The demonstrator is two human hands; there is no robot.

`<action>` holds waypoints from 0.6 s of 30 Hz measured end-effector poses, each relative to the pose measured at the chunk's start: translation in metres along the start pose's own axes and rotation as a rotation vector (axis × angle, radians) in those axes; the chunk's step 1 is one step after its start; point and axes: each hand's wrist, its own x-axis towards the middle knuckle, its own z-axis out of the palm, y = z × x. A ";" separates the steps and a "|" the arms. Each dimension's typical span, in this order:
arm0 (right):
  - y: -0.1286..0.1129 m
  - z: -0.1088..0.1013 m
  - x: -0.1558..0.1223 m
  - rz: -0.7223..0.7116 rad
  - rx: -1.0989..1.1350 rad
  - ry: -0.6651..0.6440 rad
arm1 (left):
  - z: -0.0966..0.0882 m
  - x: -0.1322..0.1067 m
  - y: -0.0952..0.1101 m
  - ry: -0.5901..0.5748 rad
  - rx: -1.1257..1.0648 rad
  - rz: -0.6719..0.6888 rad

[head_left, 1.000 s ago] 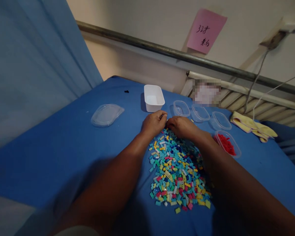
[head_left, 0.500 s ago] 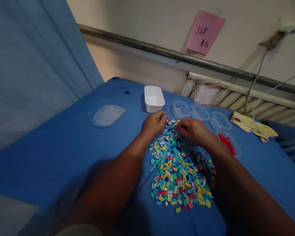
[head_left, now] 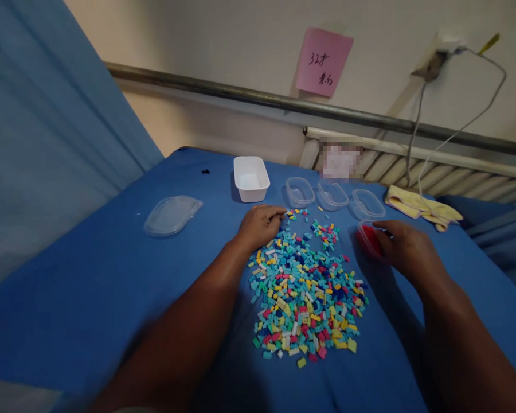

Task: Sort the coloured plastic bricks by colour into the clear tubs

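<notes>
Behind the blue-covered table point(head_left: 90, 275), a pale wall point(head_left: 223, 40) is rising; along it a grey pipe point(head_left: 241, 95) is running, sloping down rightward. A pink handwritten sheet point(head_left: 324, 64) is hanging above the pipe; a pale slatted frame point(head_left: 391, 148) is standing below. At left, a blue curtain point(head_left: 47, 109) is draping in folds; at upper right, cables point(head_left: 505, 75) are trailing from a socket point(head_left: 432, 64).

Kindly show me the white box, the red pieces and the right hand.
White box point(head_left: 254, 194), head view: its front wall.
Red pieces point(head_left: 370, 238), head view: middle of the visible heap.
Right hand point(head_left: 408, 248), head view: back of the hand.
</notes>
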 end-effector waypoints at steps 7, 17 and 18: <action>-0.059 0.000 -0.042 -0.234 0.303 0.013 | -0.004 0.000 0.004 0.013 0.034 -0.036; -0.071 0.040 -0.056 -0.216 0.680 -0.046 | -0.011 -0.004 0.006 0.153 -0.017 -0.063; -0.071 0.041 -0.056 -0.204 0.700 -0.049 | -0.010 -0.003 0.004 0.110 0.032 -0.048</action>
